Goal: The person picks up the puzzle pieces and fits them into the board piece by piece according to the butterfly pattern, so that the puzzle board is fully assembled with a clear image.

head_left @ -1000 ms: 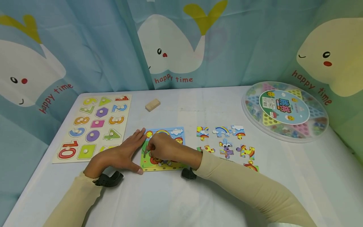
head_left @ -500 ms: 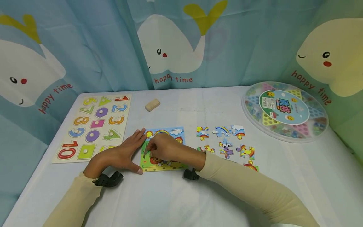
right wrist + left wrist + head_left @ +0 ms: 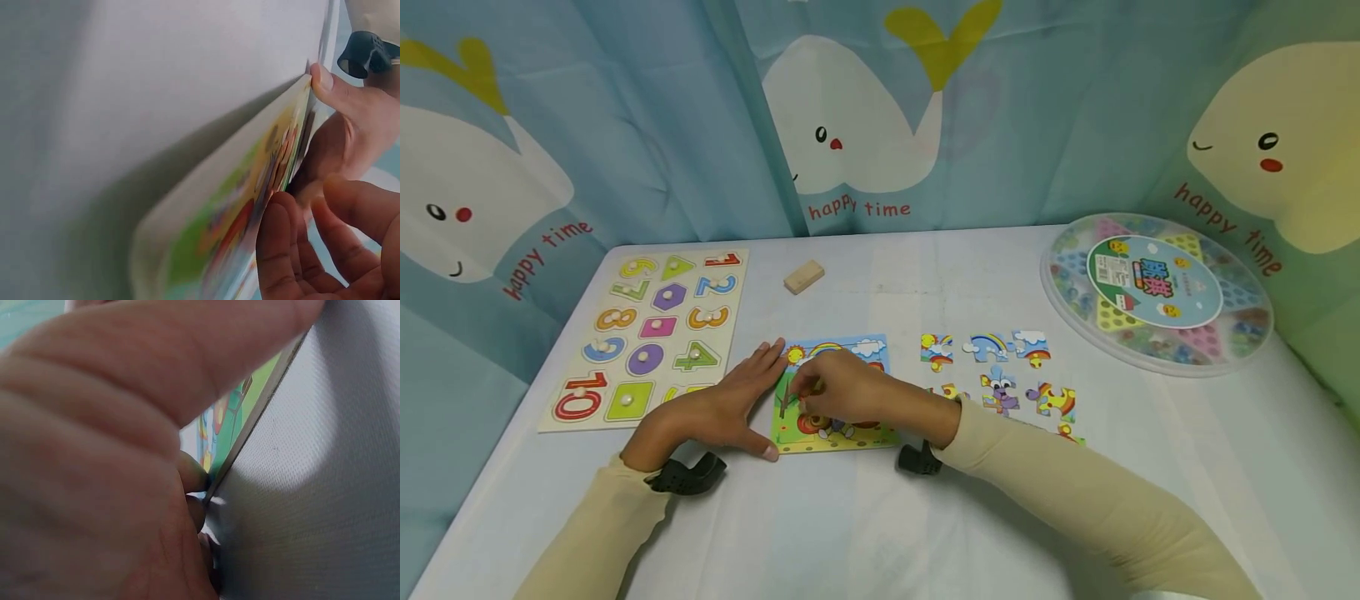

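Note:
A colourful jigsaw puzzle board [image 3: 865, 439] lies on the table in front of the person, with a sun, rainbow and cloud along its top. My left hand [image 3: 718, 412] rests at its left edge, fingers straight, thumb at the lower left corner. In the left wrist view, the thumb spans over the puzzle board's edge [image 3: 259, 403]. My right hand [image 3: 846, 387] is over the board's middle, fingers loosely bent and fingertips close to its left part. The right wrist view shows thumb and fingers [image 3: 275, 250] apart, with nothing seen between them. The palm covers part of the picture.
Several loose jigsaw pieces [image 3: 988, 348] lie right of the board, some behind the right sleeve. A number-and-shape peg board [image 3: 737, 287] is at the left. A small wooden block [image 3: 804, 277] sits behind, and a round marble game box [image 3: 1156, 292] stands back right.
My right hand and forearm have drawn slightly to the right, and the fingers have loosened a little. The left hand stays in place at the board's edge.

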A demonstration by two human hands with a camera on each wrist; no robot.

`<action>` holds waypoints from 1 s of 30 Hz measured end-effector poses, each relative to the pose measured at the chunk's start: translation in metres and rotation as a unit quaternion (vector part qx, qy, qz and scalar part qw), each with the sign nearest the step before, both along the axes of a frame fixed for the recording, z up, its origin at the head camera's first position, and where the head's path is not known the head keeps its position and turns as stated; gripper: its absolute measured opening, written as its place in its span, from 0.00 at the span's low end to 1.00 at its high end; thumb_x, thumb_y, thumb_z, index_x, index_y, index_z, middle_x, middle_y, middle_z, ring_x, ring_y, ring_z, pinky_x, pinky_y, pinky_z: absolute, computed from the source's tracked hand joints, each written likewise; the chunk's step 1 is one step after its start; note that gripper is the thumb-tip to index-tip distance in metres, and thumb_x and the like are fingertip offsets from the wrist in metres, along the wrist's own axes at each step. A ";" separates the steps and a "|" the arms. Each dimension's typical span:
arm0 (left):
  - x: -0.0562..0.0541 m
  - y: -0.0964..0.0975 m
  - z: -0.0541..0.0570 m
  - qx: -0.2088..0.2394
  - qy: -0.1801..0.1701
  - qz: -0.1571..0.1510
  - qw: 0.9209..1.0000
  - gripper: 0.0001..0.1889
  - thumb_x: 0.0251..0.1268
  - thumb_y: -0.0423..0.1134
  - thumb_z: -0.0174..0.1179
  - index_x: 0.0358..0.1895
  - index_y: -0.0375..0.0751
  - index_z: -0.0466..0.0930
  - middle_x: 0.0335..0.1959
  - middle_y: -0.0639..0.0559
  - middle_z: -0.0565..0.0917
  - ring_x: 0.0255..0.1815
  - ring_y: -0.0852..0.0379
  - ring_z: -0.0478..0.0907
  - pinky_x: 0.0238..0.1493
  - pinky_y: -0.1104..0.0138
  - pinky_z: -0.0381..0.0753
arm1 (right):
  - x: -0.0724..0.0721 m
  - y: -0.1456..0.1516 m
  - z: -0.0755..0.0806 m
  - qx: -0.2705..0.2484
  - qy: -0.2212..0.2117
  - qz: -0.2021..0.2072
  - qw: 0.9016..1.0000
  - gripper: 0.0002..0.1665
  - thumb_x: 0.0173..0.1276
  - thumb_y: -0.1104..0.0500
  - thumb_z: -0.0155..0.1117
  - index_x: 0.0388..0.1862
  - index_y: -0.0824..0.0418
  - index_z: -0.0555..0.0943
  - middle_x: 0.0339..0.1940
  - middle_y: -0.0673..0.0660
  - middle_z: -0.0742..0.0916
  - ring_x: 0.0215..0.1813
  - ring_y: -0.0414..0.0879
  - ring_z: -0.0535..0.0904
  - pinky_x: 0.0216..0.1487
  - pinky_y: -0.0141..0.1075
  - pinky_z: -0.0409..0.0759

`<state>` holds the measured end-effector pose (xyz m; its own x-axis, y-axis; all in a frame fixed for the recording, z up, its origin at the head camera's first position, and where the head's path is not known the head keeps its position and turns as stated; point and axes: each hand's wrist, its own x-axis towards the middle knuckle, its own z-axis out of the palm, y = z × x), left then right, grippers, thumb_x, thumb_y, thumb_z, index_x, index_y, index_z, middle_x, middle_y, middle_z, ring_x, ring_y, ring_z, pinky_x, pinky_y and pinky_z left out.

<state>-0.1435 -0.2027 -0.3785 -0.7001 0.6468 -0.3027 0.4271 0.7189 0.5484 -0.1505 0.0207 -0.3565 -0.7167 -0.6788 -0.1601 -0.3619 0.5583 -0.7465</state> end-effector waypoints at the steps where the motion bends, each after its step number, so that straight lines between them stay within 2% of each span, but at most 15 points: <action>1: 0.000 0.000 0.000 0.000 0.000 0.000 1.000 0.67 0.42 0.59 0.75 0.78 0.37 0.37 0.79 0.45 0.31 0.77 0.45 0.25 0.73 0.44 0.37 | 0.000 0.002 0.000 -0.006 -0.007 -0.002 1.000 0.08 0.66 0.64 0.66 0.43 0.61 0.86 0.33 0.47 0.84 0.36 0.38 0.77 0.35 0.28 0.77; 4: 0.000 0.000 0.000 -0.002 0.000 0.003 1.000 0.67 0.42 0.60 0.75 0.78 0.37 0.37 0.79 0.45 0.32 0.77 0.46 0.25 0.73 0.44 0.37 | -0.001 0.008 0.000 -0.019 -0.023 -0.007 1.000 0.08 0.67 0.64 0.66 0.45 0.62 0.85 0.31 0.48 0.84 0.33 0.39 0.78 0.35 0.28 0.77; 7: 0.000 0.001 0.000 -0.007 0.000 0.007 1.000 0.68 0.41 0.60 0.75 0.78 0.37 0.38 0.79 0.45 0.32 0.78 0.46 0.25 0.73 0.44 0.37 | -0.002 0.016 0.001 -0.028 -0.029 -0.012 0.999 0.09 0.68 0.65 0.64 0.46 0.63 0.84 0.35 0.48 0.85 0.35 0.38 0.80 0.38 0.28 0.78; 11: 0.000 0.001 0.000 -0.011 -0.001 0.010 1.000 0.68 0.42 0.61 0.75 0.78 0.37 0.38 0.79 0.45 0.32 0.77 0.46 0.25 0.73 0.44 0.37 | -0.003 0.028 0.004 -0.034 -0.019 -0.020 0.999 0.10 0.68 0.65 0.61 0.47 0.63 0.85 0.38 0.49 0.86 0.36 0.38 0.80 0.38 0.30 0.79; 17: 0.000 0.002 0.001 -0.013 0.001 0.010 1.000 0.67 0.42 0.60 0.76 0.78 0.37 0.38 0.79 0.45 0.32 0.78 0.46 0.26 0.73 0.45 0.38 | -0.004 0.047 0.009 -0.052 0.000 -0.027 0.998 0.10 0.68 0.65 0.62 0.46 0.64 0.85 0.35 0.49 0.86 0.34 0.41 0.79 0.35 0.31 0.79; 21: 0.000 0.002 0.001 -0.014 0.003 0.011 1.000 0.67 0.41 0.59 0.76 0.78 0.37 0.39 0.79 0.45 0.32 0.78 0.46 0.26 0.73 0.44 0.38 | -0.005 0.059 0.012 -0.070 0.002 -0.029 0.997 0.10 0.69 0.65 0.62 0.46 0.65 0.84 0.37 0.50 0.87 0.36 0.40 0.80 0.38 0.31 0.80; 25: 0.001 0.002 0.001 -0.015 0.003 0.013 1.000 0.67 0.41 0.58 0.76 0.78 0.37 0.39 0.79 0.45 0.32 0.78 0.45 0.26 0.73 0.44 0.38 | -0.005 0.070 0.017 -0.091 -0.011 -0.027 0.995 0.11 0.69 0.67 0.60 0.48 0.69 0.84 0.40 0.55 0.88 0.38 0.44 0.82 0.41 0.33 0.81; 30: 0.002 0.002 0.001 -0.011 0.003 0.012 1.000 0.66 0.42 0.57 0.76 0.78 0.36 0.39 0.79 0.44 0.32 0.78 0.45 0.27 0.73 0.44 0.38 | -0.004 0.083 0.023 -0.105 -0.009 -0.018 0.994 0.12 0.69 0.68 0.59 0.48 0.70 0.83 0.43 0.61 0.87 0.40 0.49 0.84 0.43 0.35 0.81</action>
<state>-0.1419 -0.2005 -0.3777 -0.7172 0.6227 -0.3129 0.4128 0.7414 0.5291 -0.1544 0.1039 -0.3330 -0.7393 -0.6726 -0.0310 -0.3298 0.4019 -0.8543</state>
